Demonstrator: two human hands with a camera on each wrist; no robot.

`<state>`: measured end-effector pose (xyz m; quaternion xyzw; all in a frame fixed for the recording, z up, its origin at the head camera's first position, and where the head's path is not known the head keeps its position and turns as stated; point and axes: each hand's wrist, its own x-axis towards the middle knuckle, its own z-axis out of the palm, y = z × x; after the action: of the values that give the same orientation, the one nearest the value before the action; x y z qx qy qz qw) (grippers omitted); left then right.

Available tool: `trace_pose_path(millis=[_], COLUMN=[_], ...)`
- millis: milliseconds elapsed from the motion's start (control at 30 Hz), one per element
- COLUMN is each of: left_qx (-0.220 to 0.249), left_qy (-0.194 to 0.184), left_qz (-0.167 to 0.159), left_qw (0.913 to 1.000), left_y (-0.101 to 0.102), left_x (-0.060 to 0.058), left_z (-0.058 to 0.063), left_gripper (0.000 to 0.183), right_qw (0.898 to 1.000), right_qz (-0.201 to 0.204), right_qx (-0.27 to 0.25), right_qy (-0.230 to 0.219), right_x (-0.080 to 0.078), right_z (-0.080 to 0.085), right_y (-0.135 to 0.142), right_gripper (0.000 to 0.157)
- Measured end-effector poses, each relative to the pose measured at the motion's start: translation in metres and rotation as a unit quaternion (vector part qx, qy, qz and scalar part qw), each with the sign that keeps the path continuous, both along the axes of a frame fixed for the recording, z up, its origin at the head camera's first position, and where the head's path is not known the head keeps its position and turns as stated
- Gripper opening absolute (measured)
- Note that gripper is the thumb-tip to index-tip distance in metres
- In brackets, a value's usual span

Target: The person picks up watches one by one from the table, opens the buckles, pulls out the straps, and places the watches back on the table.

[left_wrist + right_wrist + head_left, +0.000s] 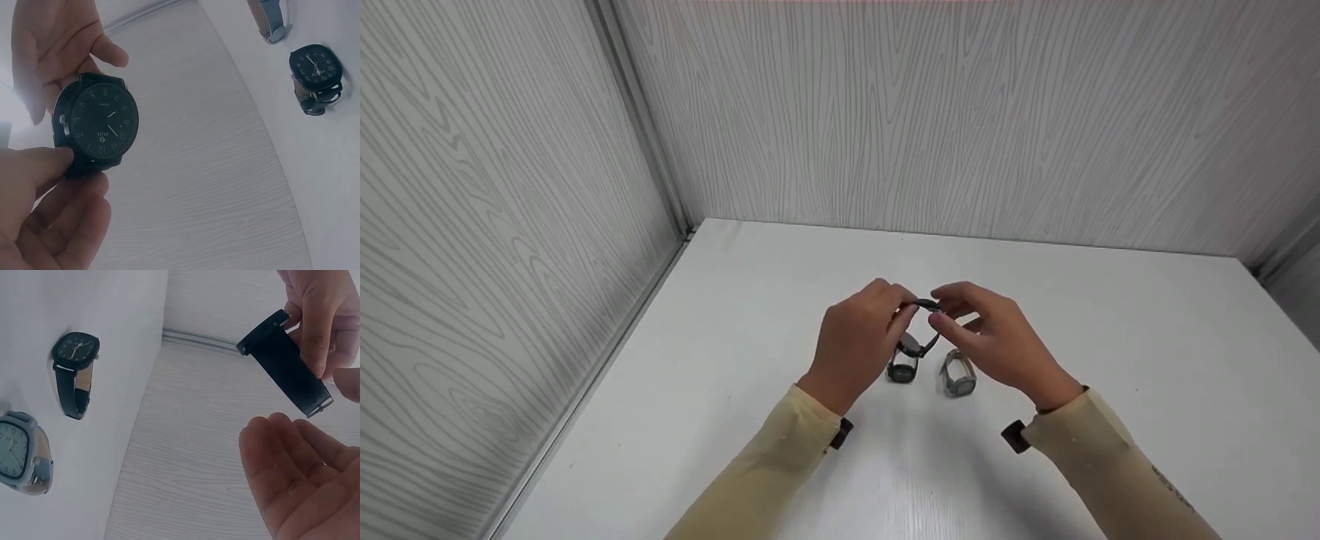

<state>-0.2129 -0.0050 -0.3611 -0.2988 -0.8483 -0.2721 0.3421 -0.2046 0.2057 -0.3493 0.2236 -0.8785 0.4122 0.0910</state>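
My left hand (859, 334) pinches the strap of a black round-faced wristwatch (104, 121), held up above the table. Its dark dial with pale numerals shows in the left wrist view. In the right wrist view the left hand (322, 332) has thumb and fingers on the black strap, whose metal buckle (320, 406) hangs at the free end. Close by that strap is my right hand (994, 334), fingers loosely bent and apart. From its own wrist camera, the right palm (306, 478) faces up below the buckle, with a gap between them.
Below the hands, a black square-faced watch (76, 351) and a light blue-grey watch (16, 450) lie on the white table (675, 420), straps looped. Wood-grain panels stand at the back (930, 120) and left (487, 225). Each wrist carries a small dark camera.
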Motion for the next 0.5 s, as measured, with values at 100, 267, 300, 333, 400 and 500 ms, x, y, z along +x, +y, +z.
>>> trace_pose_path(millis=[100,267,300,333,400,500], left_qx=[-0.007,-0.013,-0.013,-0.013,-0.01,0.0], left_qy=[0.01,0.013,0.008,0.002,-0.021,-0.066], left_qz=[-0.005,-0.015,-0.019,-0.025,-0.036,-0.057], left_qw=[0.9999,0.9997,0.9997,0.9996,0.9991,0.9962], left_y=[0.004,0.008,0.008,0.008,0.008,0.006], left_x=[0.004,0.005,0.005,0.004,0.002,-0.003], left_z=[0.0,-0.002,-0.002,-0.002,-0.003,-0.004], left_gripper=[0.008,0.006,0.007,0.007,0.012,0.025], right_qw=[1.0,1.0,1.0,0.999,0.999,0.998], right_qz=[0.005,0.003,0.001,0.0,-0.003,0.005], right_qx=[-0.012,-0.025,-0.026,-0.027,-0.03,-0.043], right_qy=[0.004,0.01,0.014,0.018,0.027,0.033], right_x=[0.0,-0.001,-0.001,-0.002,-0.003,-0.006], right_z=[-0.001,-0.003,-0.004,-0.005,-0.006,-0.009], right_y=[0.001,0.004,0.005,0.006,0.008,0.013], right_gripper=[0.029,0.018,0.018,0.018,0.017,0.018])
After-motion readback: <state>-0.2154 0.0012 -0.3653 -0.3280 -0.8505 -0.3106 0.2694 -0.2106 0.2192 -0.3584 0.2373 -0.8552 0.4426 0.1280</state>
